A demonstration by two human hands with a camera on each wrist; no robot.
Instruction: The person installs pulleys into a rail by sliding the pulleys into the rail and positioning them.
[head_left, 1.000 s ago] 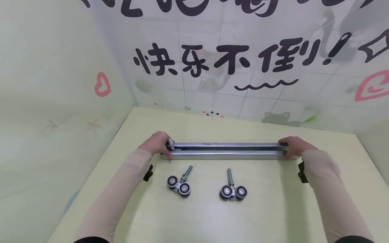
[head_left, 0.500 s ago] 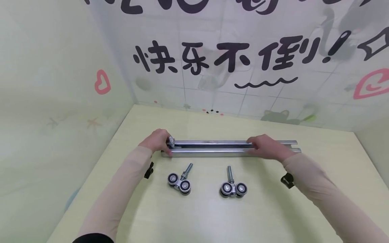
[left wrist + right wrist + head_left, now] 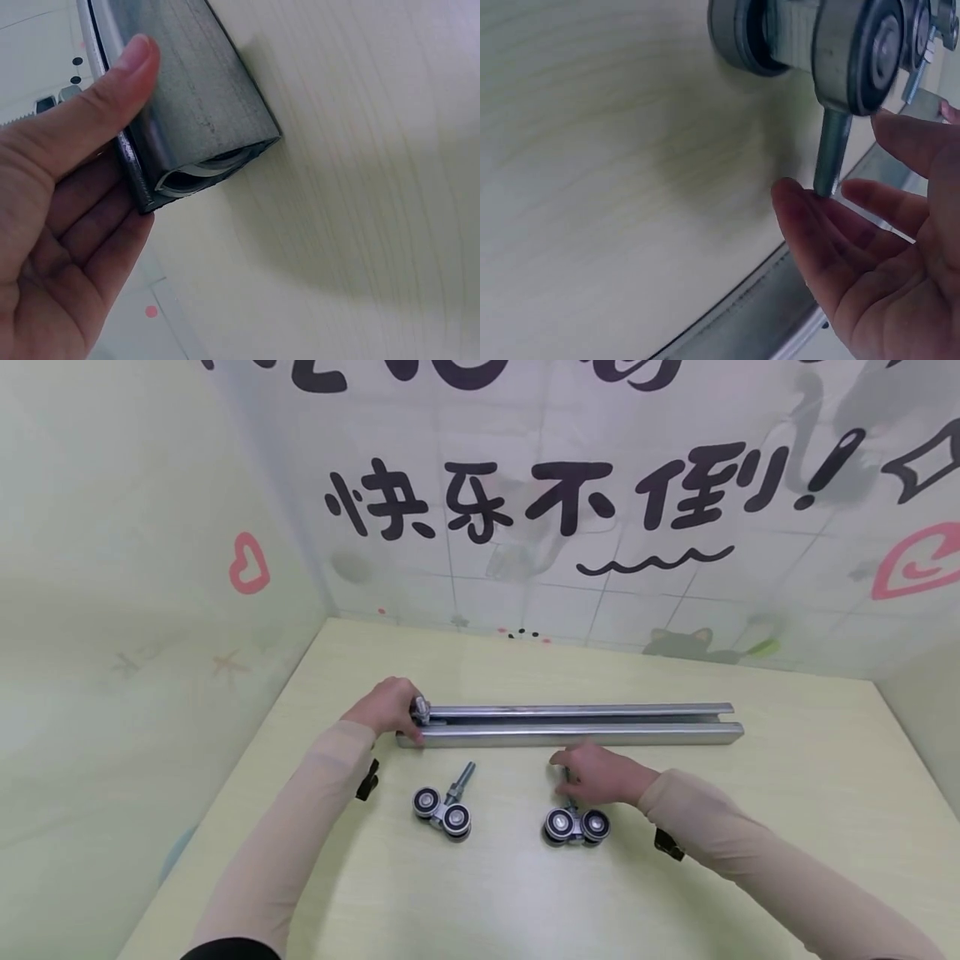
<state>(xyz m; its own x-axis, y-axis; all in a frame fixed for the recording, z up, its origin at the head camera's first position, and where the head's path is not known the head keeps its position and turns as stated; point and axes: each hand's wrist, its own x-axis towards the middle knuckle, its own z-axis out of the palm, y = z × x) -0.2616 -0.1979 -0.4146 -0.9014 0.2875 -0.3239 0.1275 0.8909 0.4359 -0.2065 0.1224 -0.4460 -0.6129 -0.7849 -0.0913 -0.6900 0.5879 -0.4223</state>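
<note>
At the left end of a silver metal channel rail (image 3: 585, 735), my left hand (image 3: 388, 703) grips the profile. The left wrist view shows its thumb (image 3: 124, 79) on the rail's flat wall and the fingers under its edge. A small metal fitting with a bolt (image 3: 422, 712) sits in that end, partly hidden by the hand. My right hand (image 3: 606, 774) is at the threaded stem (image 3: 832, 150) of the right twin-wheel roller (image 3: 576, 827). Its fingers surround the stem's tip, with the thumb apart from it. Another twin-wheel roller (image 3: 442, 812) lies to the left, its stem angled up-right.
The pale wooden tabletop (image 3: 480, 902) carries everything. Behind it stands a wall (image 3: 420, 597) with printed lettering, and another wall (image 3: 150, 718) borders the left side. The rail lies lengthwise behind both rollers.
My right hand has left the rail's right end, slid left along it, and come down toward the right roller's stem. The left hand stays on the rail; rail and rollers keep their places.
</note>
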